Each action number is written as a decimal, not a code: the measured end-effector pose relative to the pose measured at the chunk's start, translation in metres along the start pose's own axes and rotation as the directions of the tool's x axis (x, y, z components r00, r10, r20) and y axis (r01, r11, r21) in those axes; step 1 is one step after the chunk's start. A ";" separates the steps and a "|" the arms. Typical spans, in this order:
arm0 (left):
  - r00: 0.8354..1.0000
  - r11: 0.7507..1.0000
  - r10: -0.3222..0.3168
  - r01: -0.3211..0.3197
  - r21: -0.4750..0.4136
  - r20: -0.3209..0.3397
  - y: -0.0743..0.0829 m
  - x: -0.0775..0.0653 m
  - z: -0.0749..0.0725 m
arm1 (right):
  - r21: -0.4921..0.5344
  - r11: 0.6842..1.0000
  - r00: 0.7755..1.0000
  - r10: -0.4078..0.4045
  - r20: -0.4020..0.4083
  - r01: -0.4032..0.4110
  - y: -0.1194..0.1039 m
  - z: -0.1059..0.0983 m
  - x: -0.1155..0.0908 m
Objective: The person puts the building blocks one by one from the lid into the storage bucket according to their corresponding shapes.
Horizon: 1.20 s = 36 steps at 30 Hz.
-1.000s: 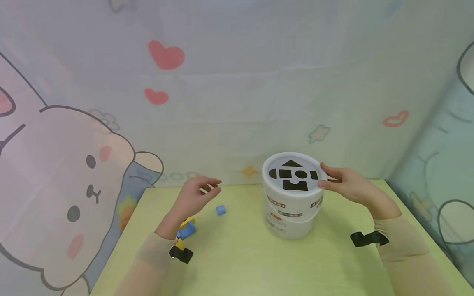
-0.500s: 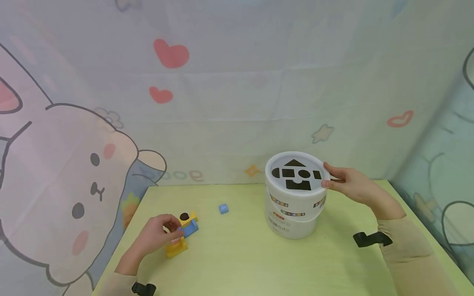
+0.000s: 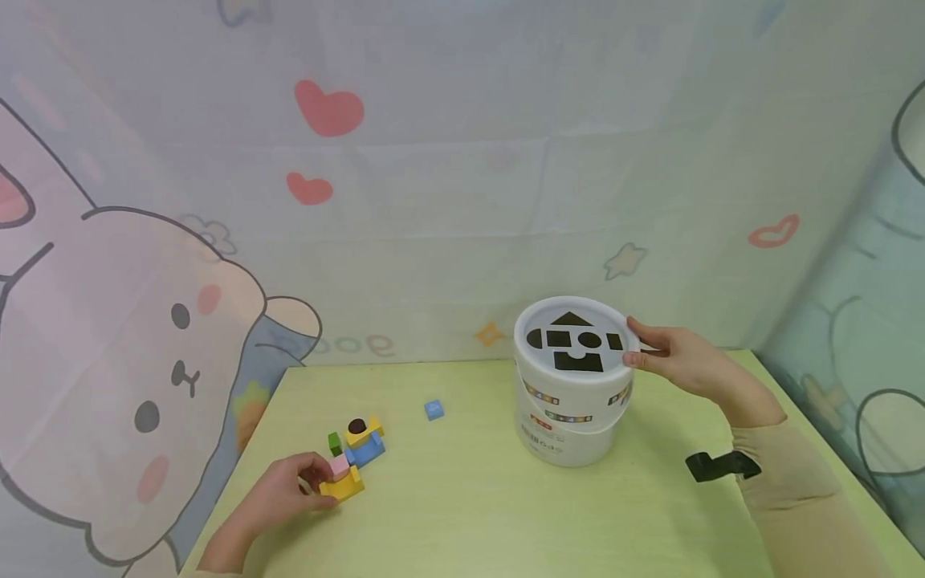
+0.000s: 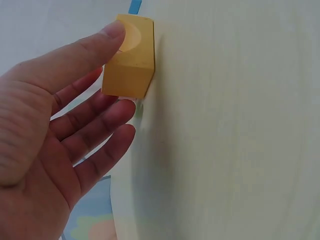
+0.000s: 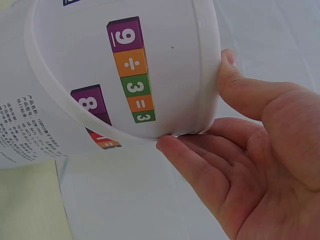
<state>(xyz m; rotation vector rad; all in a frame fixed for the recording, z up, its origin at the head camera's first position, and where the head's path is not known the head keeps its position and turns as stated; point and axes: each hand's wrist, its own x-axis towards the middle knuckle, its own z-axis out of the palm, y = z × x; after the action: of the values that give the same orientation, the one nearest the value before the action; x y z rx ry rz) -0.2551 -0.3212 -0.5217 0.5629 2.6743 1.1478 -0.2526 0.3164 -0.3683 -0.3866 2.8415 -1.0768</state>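
Note:
At the table's left, my left hand [image 3: 285, 490] pinches a yellow toy block [image 3: 343, 488] with a curved notch by its end. In the left wrist view the thumb lies on the face of that yellow block [image 4: 131, 75], while the other fingers are partly behind it. Touching or close to it are a pink block [image 3: 339, 466], a green block [image 3: 335, 442], a blue block [image 3: 367, 451] and another yellow block [image 3: 374, 428]. My right hand [image 3: 682, 361] grips the rim of a white bucket [image 3: 567, 441], whose lid [image 3: 531, 365] has several shaped holes.
A small blue cube [image 3: 433, 410] lies alone between the blocks and the bucket. Behind the pale green table [image 3: 462, 514] hangs a printed cloth [image 3: 462, 201] with a rabbit and hearts. Number stickers or prints [image 5: 132, 65] mark the bucket's side.
My left hand has come down from above the table, moving left and toward me, onto the near yellow block. Its sleeve uncovered the blocks. The right hand stays at the bucket rim.

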 end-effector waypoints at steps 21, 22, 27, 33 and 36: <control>0.995 0.996 -0.092 0.092 0.014 -0.027 -0.005 -0.007 0.000 | 0.020 1.000 1.000 0.000 0.004 0.000 -0.001 0.000 -0.002; 0.996 0.996 -0.087 0.087 0.013 -0.026 -0.005 -0.007 0.000 | 0.021 1.000 1.000 0.001 0.004 -0.001 -0.001 0.000 -0.002; 0.997 0.997 -0.077 0.076 -0.024 -0.022 -0.003 -0.009 0.000 | 0.018 1.000 1.000 0.005 0.003 -0.005 -0.001 0.000 -0.002; 0.998 0.993 -0.051 0.048 -0.106 -0.023 0.003 -0.010 -0.003 | 0.034 0.999 1.000 0.003 0.006 -0.003 -0.001 0.000 -0.001; 1.000 0.987 -0.015 0.011 -0.160 -0.027 0.004 -0.010 -0.003 | 0.037 0.999 1.000 0.004 0.006 -0.005 0.000 0.000 -0.001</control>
<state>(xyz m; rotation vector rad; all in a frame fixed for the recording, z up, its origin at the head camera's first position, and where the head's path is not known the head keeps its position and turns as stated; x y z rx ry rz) -0.2456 -0.3250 -0.5161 0.5048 2.5739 1.3611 -0.2516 0.3165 -0.3681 -0.3800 2.8113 -1.1238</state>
